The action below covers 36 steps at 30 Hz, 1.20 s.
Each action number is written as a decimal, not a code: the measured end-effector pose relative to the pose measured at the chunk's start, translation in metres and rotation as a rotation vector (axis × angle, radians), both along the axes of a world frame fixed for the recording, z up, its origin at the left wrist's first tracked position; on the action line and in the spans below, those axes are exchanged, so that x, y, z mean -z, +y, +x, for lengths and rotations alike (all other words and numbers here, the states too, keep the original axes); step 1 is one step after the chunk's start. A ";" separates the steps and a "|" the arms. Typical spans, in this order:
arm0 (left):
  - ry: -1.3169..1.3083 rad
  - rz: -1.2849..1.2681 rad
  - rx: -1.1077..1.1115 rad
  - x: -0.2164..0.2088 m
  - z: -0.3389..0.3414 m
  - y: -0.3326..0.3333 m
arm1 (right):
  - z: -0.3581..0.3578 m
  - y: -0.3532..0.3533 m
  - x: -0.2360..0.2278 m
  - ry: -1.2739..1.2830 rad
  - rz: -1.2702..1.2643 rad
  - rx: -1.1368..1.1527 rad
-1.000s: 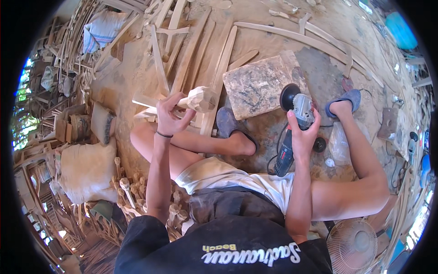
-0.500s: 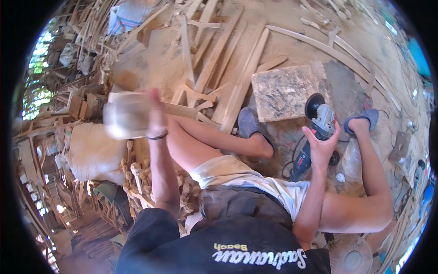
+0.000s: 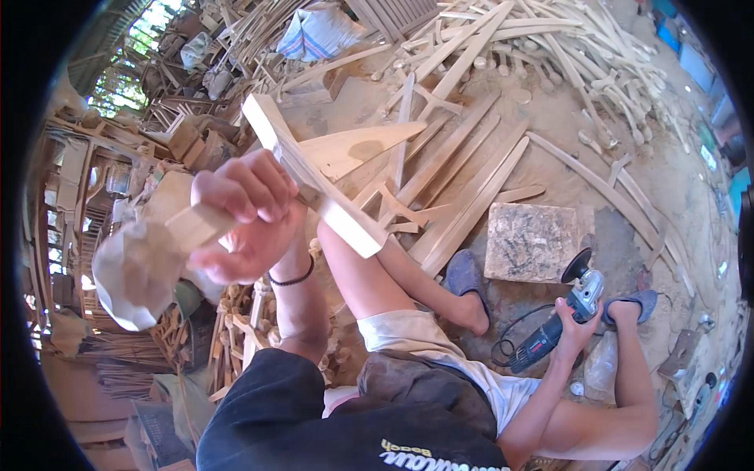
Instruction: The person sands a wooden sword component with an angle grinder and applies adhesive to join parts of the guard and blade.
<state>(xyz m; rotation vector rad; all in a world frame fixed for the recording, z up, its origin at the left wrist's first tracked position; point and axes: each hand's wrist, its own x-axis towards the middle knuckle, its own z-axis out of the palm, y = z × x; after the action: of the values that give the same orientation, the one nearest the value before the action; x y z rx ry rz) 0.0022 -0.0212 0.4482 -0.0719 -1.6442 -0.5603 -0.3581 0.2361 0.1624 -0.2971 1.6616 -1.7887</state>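
Raised at the left, my left hand (image 3: 255, 212) wraps round the grip of a pale wooden sword (image 3: 345, 222). Its faceted pommel looms close on the near side, the crossguard slants beyond my fingers, and the blade points away to the right. Part of the grip is hidden by the fingers. Low on the right, my right hand (image 3: 577, 334) is closed round an angle grinder (image 3: 542, 344) with a dark round disc at its far end. The disc is apart from the sword.
A stained square block (image 3: 530, 243) lies on the floor just beyond the grinder. Long wooden blades (image 3: 479, 204) lie in the middle, and a heap of wooden swords (image 3: 550, 47) is at the back right. A white sack (image 3: 320, 31) stands at the far left.
The sword, blurred before, has come up nearer in my left hand and turned, so its blade and crossguard now show. The view has shifted; my right hand still holds the grinder.
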 end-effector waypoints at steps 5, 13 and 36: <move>0.173 0.056 0.229 -0.007 0.011 0.011 | -0.006 0.009 -0.004 0.018 -0.052 0.015; 0.479 0.174 0.546 0.001 0.044 0.008 | 0.001 0.035 -0.071 -0.526 -0.564 -0.006; 0.150 0.760 0.164 0.133 -0.152 0.034 | -0.070 0.052 0.077 -1.412 -1.423 0.109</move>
<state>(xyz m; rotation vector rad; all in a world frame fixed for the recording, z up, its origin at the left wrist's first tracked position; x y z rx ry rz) -0.1496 0.0129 0.3151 0.3055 -1.1994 -1.2403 -0.4276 0.2883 0.0852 0.4308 -0.6436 -2.0489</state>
